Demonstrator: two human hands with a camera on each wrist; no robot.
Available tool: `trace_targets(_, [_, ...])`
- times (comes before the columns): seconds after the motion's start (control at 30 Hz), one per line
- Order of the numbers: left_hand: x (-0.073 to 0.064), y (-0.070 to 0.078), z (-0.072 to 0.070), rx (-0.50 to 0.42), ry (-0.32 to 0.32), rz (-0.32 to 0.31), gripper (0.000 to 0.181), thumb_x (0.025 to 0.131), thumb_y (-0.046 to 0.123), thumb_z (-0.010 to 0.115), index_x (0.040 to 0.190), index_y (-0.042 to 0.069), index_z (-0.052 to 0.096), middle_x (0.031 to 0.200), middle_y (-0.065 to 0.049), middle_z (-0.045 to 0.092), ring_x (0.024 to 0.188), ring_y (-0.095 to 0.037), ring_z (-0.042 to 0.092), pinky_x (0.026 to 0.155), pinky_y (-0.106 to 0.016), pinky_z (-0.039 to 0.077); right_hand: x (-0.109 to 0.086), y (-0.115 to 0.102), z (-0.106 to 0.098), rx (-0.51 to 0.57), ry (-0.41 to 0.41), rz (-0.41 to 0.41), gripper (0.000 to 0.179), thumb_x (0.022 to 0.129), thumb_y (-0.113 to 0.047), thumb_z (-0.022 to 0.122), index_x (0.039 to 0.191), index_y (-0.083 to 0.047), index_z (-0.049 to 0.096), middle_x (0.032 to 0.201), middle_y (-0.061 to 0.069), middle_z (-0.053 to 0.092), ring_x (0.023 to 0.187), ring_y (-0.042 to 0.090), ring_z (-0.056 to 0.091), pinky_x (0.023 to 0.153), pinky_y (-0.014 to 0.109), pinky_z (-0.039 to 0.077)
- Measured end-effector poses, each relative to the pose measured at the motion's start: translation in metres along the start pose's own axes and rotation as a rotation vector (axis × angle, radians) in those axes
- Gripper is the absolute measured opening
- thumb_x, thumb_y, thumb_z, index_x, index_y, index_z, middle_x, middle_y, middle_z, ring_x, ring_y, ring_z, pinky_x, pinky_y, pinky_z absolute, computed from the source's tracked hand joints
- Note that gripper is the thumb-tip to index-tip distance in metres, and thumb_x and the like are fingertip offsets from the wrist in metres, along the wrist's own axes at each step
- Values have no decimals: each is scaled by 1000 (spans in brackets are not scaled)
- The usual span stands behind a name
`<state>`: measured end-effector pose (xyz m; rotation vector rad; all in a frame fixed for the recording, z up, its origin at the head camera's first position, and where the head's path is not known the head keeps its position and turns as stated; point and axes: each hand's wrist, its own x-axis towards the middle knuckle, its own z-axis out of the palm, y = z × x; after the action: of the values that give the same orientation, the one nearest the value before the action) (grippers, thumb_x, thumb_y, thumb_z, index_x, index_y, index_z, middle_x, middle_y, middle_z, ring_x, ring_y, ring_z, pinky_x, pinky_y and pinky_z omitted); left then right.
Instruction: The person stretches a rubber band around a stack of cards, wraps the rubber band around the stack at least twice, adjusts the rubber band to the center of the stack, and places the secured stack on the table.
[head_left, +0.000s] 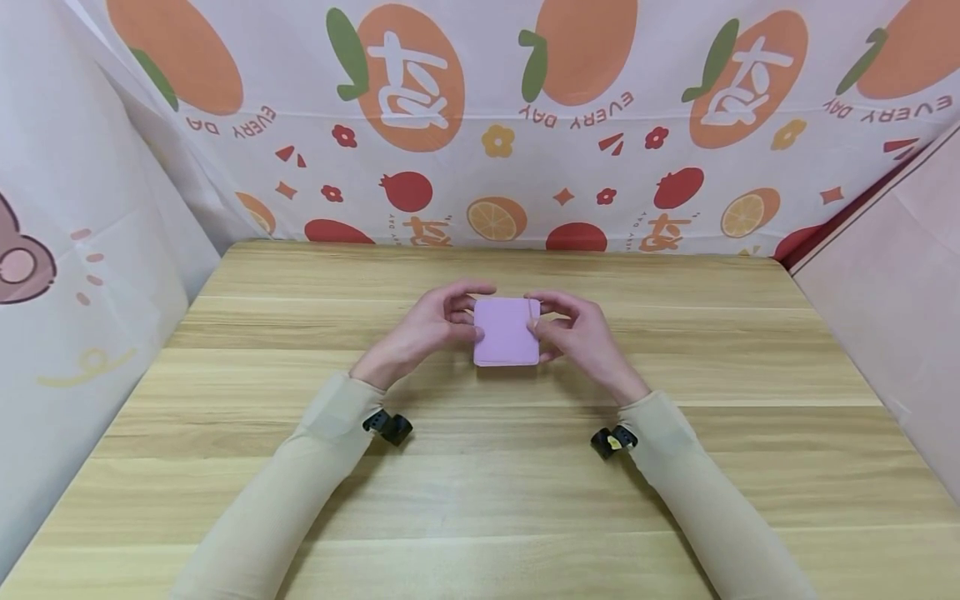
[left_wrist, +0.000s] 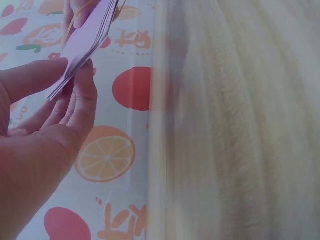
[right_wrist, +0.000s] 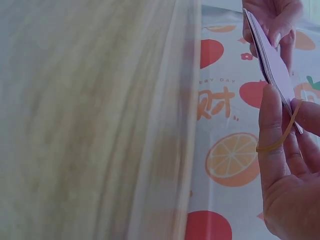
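Note:
A thin stack of purple cards [head_left: 506, 337] with rounded corners is held above the table, its layered edges showing in both wrist views. My left hand [head_left: 435, 321] pinches its left side, thumb on the near face and fingers behind. On the opposite side my right hand [head_left: 579, 332] grips the stack between thumb and fingers. A tan rubber band [right_wrist: 281, 142] loops round a finger of the right hand and runs up to the thumb at the stack's edge. How far the band goes round the back of the stack is hidden.
Beneath the hands lies a wood-grain table [head_left: 465, 500]. A white curtain [head_left: 487, 175] printed with fruit hangs along its far edge, with pale cloth panels at the left and right. Small black cameras [head_left: 390, 427] sit on both wrists, over beige sleeves.

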<state>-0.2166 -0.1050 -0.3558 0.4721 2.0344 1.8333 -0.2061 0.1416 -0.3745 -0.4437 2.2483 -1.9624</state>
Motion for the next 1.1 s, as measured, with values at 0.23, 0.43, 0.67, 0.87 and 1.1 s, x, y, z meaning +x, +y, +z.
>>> trace_targets(0.23, [1, -8, 3, 43, 24, -68, 21, 94, 7, 65, 112, -4, 65, 96, -12, 67, 81, -17, 63, 85, -46, 52, 0, -1, -1, 3, 25, -19, 39, 91, -3, 69, 129, -5, 62, 111, 17, 61, 75, 23, 67, 57, 46, 57])
trace_targets(0.43, [3, -13, 7, 29, -13, -56, 11, 96, 6, 63, 95, -5, 64, 83, -11, 64, 69, -19, 62, 75, -44, 55, 0, -4, -4, -6, 34, -20, 37, 91, -6, 70, 127, -8, 63, 112, 15, 61, 75, 24, 66, 59, 49, 57])
trace_targets(0.67, [4, -13, 7, 36, 3, -30, 11, 96, 7, 63, 92, -4, 62, 82, -12, 64, 69, -23, 61, 78, -49, 53, 1, -1, -4, -9, 27, -6, 39, 91, -5, 70, 129, -8, 62, 112, 16, 61, 79, 25, 67, 60, 43, 58])
trace_targets(0.87, [5, -15, 8, 30, 30, 7, 12, 94, 4, 64, 88, -6, 61, 79, -12, 65, 65, -19, 61, 70, -34, 54, 1, 0, -3, 13, 7, 38, 43, 90, -4, 69, 131, -2, 56, 111, 19, 63, 86, 24, 67, 62, 43, 58])
trace_targets(1.1, [4, -11, 13, 16, 128, 21, 8, 93, 2, 65, 90, -5, 63, 77, -11, 65, 62, -16, 59, 67, -33, 52, 0, 1, -1, 53, -76, 95, 38, 92, -10, 69, 126, 2, 57, 110, 19, 63, 88, 26, 66, 73, 47, 57])
